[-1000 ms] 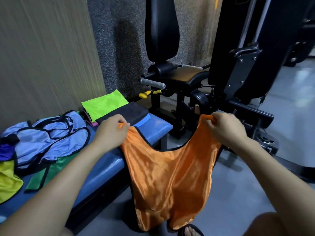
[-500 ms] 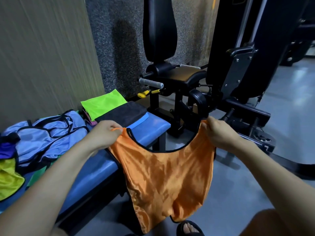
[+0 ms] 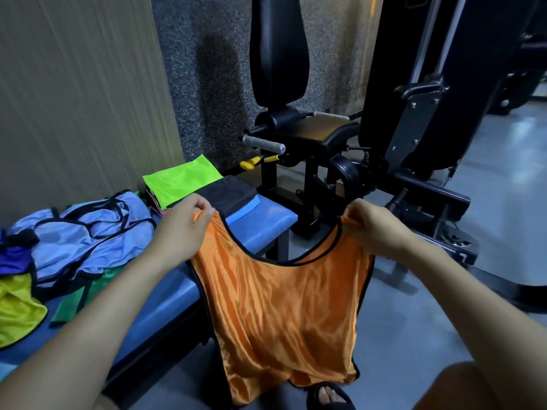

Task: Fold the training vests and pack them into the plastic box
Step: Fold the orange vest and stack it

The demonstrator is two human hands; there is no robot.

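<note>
An orange vest [image 3: 281, 315] with black trim hangs spread in front of me, off the edge of the blue bench [image 3: 165, 297]. My left hand [image 3: 180, 229] pinches its left shoulder strap and my right hand [image 3: 373, 229] pinches the right one. On the bench to the left lies a loose heap of vests: light blue [image 3: 88, 235], yellow [image 3: 16, 306], green [image 3: 85, 294] and purple [image 3: 11, 255]. Further along the bench sit a folded neon green vest [image 3: 180, 179] and a folded black one [image 3: 228, 195]. No plastic box is in view.
A black gym machine [image 3: 322, 134] with padded seat, back pad and metal handle stands just beyond the bench end. Its frame [image 3: 426, 184] reaches across the grey floor to the right. A wall runs along the left. My sandalled foot [image 3: 328, 395] shows below the vest.
Both hands have lowered a little and spread wider, stretching the orange vest flatter. The view has shifted slightly.
</note>
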